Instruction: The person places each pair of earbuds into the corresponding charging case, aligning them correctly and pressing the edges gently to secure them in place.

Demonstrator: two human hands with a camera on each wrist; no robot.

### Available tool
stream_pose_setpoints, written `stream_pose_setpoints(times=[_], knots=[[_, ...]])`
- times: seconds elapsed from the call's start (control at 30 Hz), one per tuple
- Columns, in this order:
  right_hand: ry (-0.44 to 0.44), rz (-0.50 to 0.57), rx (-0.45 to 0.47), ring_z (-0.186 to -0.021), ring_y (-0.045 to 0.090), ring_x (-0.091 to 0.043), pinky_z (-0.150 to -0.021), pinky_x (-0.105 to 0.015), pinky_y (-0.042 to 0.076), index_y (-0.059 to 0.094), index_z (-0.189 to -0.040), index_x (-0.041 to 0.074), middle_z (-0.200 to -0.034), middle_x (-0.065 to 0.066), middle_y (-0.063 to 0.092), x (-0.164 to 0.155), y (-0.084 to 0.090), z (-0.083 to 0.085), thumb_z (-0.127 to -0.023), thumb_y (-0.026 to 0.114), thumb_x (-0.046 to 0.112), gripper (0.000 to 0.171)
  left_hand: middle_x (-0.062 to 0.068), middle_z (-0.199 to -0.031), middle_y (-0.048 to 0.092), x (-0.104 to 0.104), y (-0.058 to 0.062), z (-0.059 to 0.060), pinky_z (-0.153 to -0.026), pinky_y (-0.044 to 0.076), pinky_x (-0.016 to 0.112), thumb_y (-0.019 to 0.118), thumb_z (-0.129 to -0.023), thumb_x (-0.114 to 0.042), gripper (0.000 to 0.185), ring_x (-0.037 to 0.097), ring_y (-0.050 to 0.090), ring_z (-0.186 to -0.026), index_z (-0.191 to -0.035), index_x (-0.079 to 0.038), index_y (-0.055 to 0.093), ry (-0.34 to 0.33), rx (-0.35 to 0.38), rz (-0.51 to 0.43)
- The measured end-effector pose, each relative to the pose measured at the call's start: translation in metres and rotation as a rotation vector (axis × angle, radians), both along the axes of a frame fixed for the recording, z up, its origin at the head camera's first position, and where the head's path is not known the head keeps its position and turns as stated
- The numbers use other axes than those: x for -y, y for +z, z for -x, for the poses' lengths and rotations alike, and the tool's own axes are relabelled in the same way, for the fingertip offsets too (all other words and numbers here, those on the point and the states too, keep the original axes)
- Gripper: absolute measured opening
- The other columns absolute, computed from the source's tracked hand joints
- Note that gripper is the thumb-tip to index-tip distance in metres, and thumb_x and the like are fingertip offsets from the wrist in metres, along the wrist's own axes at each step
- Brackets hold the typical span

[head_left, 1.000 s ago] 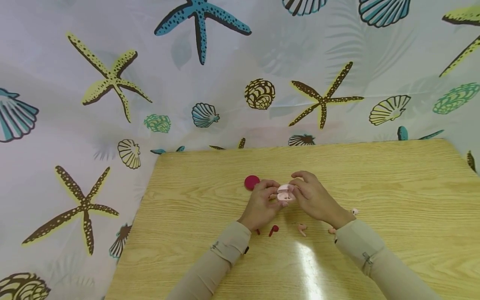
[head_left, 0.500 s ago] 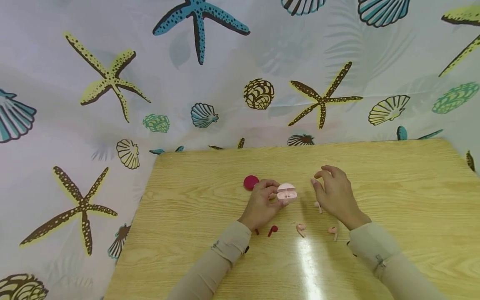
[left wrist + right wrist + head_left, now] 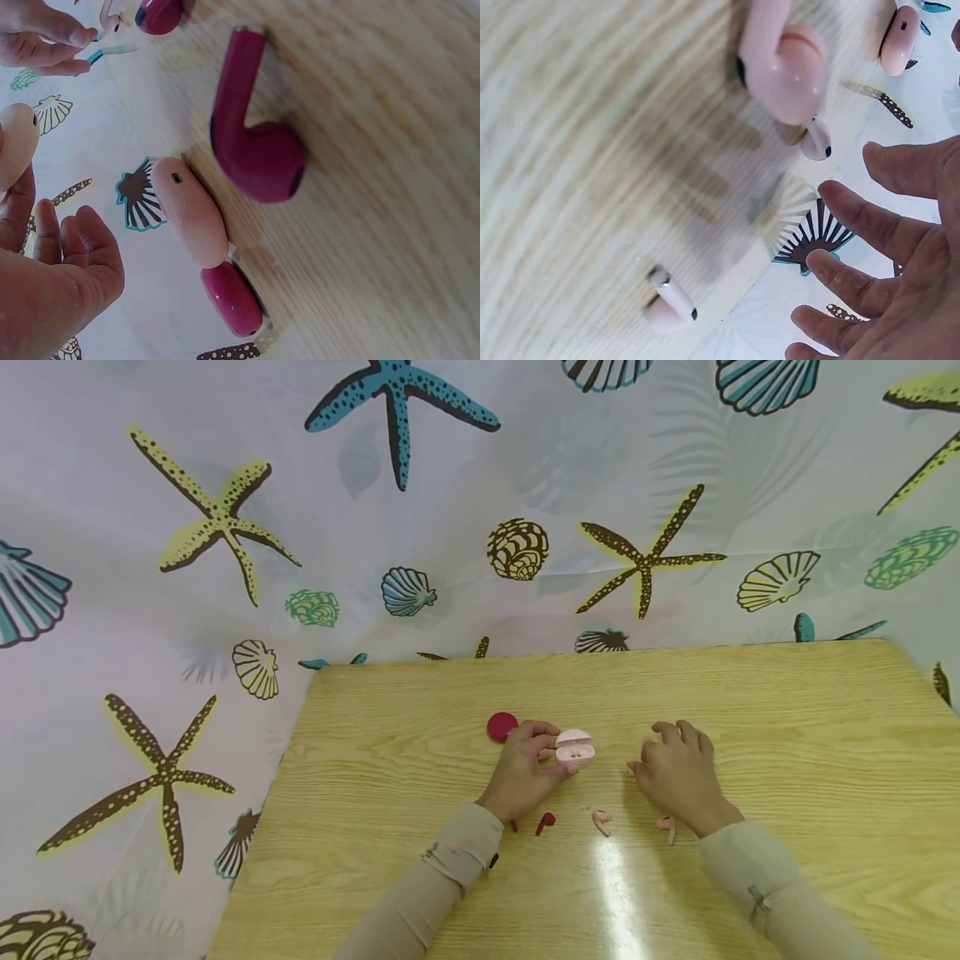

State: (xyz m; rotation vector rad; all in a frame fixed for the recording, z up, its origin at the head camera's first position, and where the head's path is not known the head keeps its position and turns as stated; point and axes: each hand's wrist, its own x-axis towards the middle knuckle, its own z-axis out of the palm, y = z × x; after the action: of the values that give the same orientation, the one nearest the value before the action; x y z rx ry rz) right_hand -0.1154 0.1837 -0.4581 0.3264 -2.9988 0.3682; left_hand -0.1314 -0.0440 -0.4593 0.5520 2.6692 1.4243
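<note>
My left hand [image 3: 525,768] holds a pale pink earbud case [image 3: 574,748] above the table, its lid raised. Part of that case [image 3: 16,146] shows at the edge of the left wrist view. My right hand [image 3: 681,774] hovers over the table to the right, fingers spread and holding nothing, as the right wrist view shows. Just beyond its fingertips lies a light pink earbud [image 3: 817,141], mostly hidden by the hand in the head view. Another pale pink earbud [image 3: 671,306] lies on the other side of that hand.
Two peach earbuds [image 3: 602,821] lie in front, alongside dark pink earbuds [image 3: 546,823]. A round dark pink case [image 3: 502,727] and a peach case [image 3: 191,214] stand behind the left hand. A patterned cloth [image 3: 450,527] rises behind the wooden table [image 3: 825,735].
My right hand has left the case lid, moved right, then lowered toward the light pink earbud. My left hand keeps the case in the same place.
</note>
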Motion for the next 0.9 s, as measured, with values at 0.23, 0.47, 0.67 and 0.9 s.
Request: stream_pose_setpoints(times=[0.23, 0.47, 0.67, 0.9], knots=[[0.003, -0.012, 0.058, -0.118, 0.044, -0.059, -0.093, -0.073, 0.034, 0.067, -0.066, 0.008, -0.121, -0.032, 0.058, -0.003, -0.004, -0.002, -0.085, 0.069, 0.022, 0.024, 0.002, -0.122, 0.055, -0.002, -0.002, 0.001, -0.093, 0.051, 0.029, 0.074, -0.083, -0.024, 0.026, 0.017, 0.048, -0.116, -0.099, -0.004, 0.07, -0.003, 0.01, -0.005], [0.025, -0.017, 0.047, -0.117, 0.045, -0.059, -0.092, -0.074, 0.035, 0.068, -0.063, 0.008, -0.121, -0.032, 0.059, -0.005, -0.012, -0.001, -0.085, 0.069, 0.022, 0.026, 0.002, -0.122, 0.054, -0.001, -0.003, 0.002, -0.093, 0.051, 0.029, 0.073, -0.084, -0.026, 0.028, 0.017, 0.048, -0.115, -0.102, -0.005, 0.07, -0.016, -0.006, 0.02], [0.028, 0.009, 0.065, -0.118, 0.044, -0.06, -0.093, -0.075, 0.033, 0.068, -0.064, 0.009, -0.121, -0.033, 0.058, -0.005, -0.014, 0.002, -0.085, 0.069, 0.021, 0.025, 0.003, -0.121, 0.056, -0.002, -0.005, 0.002, -0.093, 0.049, 0.027, 0.073, -0.084, -0.026, 0.027, 0.017, 0.049, -0.114, -0.1, -0.004, 0.07, -0.019, -0.038, 0.039], [0.036, 0.019, 0.066, -0.119, 0.043, -0.058, -0.095, -0.074, 0.032, 0.065, -0.06, 0.009, -0.121, -0.033, 0.058, -0.004, -0.016, 0.004, -0.085, 0.069, 0.019, 0.028, 0.005, -0.121, 0.056, -0.001, -0.003, 0.001, -0.093, 0.049, 0.031, 0.074, -0.084, -0.022, 0.027, 0.019, 0.049, -0.115, -0.101, -0.002, 0.07, -0.021, -0.019, 0.016]])
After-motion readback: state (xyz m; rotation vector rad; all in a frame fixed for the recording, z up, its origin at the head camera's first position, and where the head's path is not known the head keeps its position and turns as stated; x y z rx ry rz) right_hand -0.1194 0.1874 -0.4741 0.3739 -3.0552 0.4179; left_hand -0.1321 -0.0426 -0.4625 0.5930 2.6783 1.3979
